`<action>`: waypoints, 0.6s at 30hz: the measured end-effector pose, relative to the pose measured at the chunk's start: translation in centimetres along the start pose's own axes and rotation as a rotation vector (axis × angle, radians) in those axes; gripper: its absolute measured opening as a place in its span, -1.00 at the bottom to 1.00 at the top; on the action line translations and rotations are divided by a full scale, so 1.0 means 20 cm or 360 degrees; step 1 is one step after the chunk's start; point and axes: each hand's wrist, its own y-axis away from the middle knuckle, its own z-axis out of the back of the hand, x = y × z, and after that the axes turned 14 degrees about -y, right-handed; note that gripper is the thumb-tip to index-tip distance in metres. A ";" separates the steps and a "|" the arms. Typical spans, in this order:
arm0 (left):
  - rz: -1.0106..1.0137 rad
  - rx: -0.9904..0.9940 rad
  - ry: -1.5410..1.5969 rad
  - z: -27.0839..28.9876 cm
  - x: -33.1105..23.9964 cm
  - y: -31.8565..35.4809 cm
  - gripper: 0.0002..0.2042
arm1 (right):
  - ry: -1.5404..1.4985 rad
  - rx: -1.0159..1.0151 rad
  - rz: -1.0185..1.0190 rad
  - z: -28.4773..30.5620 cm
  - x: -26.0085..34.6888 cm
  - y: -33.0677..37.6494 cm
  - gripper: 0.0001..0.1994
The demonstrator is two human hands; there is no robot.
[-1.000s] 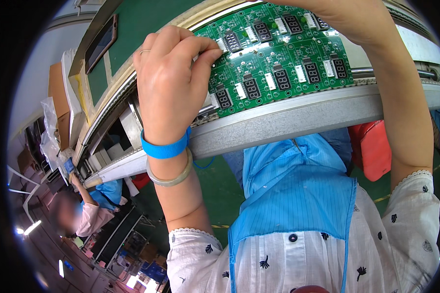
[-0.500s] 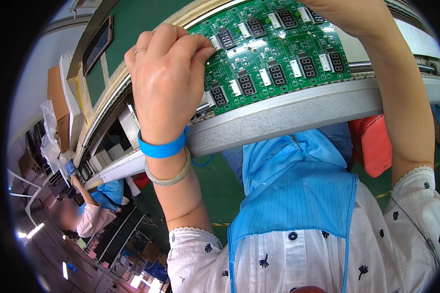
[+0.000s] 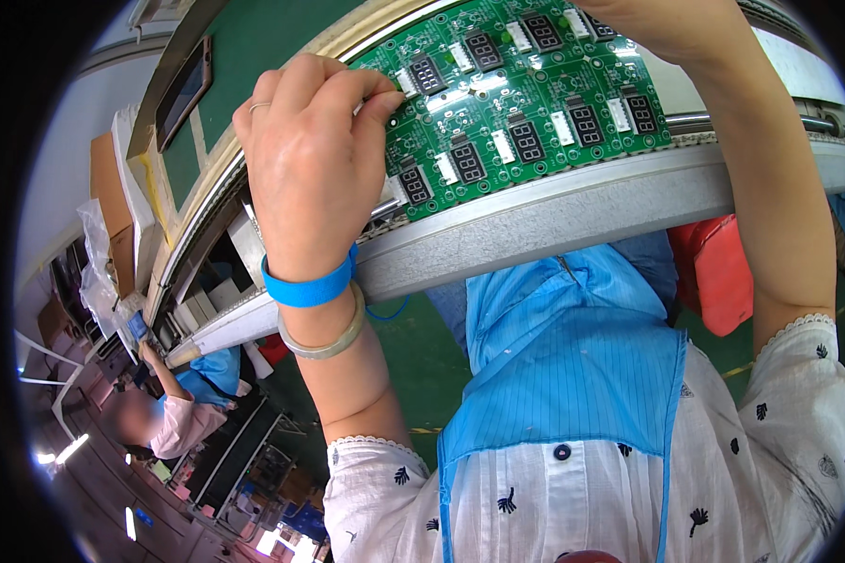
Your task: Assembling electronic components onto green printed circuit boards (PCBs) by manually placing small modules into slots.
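Observation:
A green circuit board panel (image 3: 535, 103) with several small black digit displays lies on the line in front of me. My left hand (image 3: 305, 159) is curled over the panel's left edge, fingertips pressed together by a small white part near a display. On that wrist are a blue wrist strap (image 3: 305, 289) and a pale bangle (image 3: 327, 342). My right forearm (image 3: 770, 188) reaches up past the panel's right side. My right hand (image 3: 652, 19) is cut off by the top edge, so its fingers are hidden.
The panel rests behind a grey metal rail (image 3: 573, 220) of a green conveyor (image 3: 253, 47). A dark flat panel (image 3: 183, 89) lies further along it. Cardboard and bags (image 3: 113, 216) stand at the left. Another person (image 3: 174, 422) works at lower left. A red object (image 3: 718, 277) sits under the rail.
My left hand has crept slightly left and up along the panel's edge, and the view has shifted a little. The panel stays on the line.

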 end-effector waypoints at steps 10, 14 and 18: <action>0.0005 0.0011 -0.0075 0.01 -0.02 0.00 -0.93 | -0.0110 0.0005 -0.0023 0.00 0.01 0.00 -0.81; 0.0009 0.0011 -0.0083 0.01 -0.02 0.00 -0.92 | -0.0131 0.0025 0.0029 0.00 -0.01 0.00 -0.82; 0.0001 -0.0006 -0.0008 0.01 -0.01 -0.01 -0.92 | -0.0064 -0.0011 -0.0066 -0.01 0.02 0.00 -0.82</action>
